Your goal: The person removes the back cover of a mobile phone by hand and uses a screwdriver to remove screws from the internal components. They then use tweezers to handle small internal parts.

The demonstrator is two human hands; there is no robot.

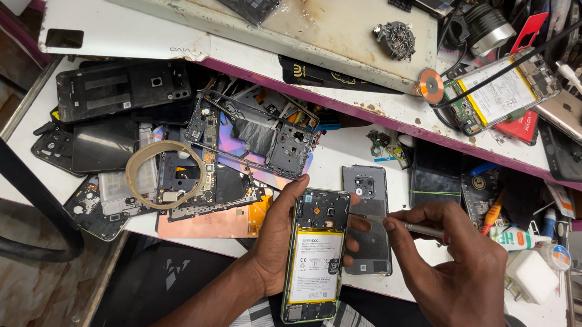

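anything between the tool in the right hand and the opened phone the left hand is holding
Nothing visible does. The right hand holds a thin metal tool just right of the opened phone, which the left hand grips by its edges. Only the left hand's fingertips curl around the phone's right edge, near the tool's tip.

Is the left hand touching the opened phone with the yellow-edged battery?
Touching: the head view shows the left hand wrapped around the opened phone, thumb on one edge, fingers on the other.
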